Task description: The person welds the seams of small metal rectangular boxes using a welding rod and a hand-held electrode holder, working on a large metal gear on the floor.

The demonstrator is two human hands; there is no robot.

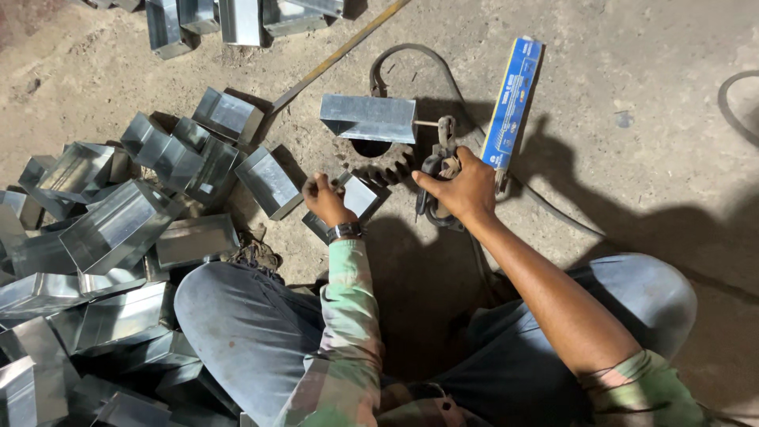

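Note:
I sit on a dirt floor with my knees apart. My left hand (326,198) grips the edge of a small folded sheet-metal piece (357,196) that lies on the ground before me. My right hand (462,186) is closed around the dark handle of a welding electrode holder (439,170), whose jaws point at a larger galvanized channel piece (370,119). That piece rests on a dark toothed gear (389,168). A thin rod sticks out from the holder toward the channel piece.
A heap of shiny folded metal channels (118,229) fills the left side. More channels (229,17) lie at the top. A blue flat box (514,99) lies right of the holder. A black cable (411,59) loops behind, and a thin metal strip (340,54) lies diagonally.

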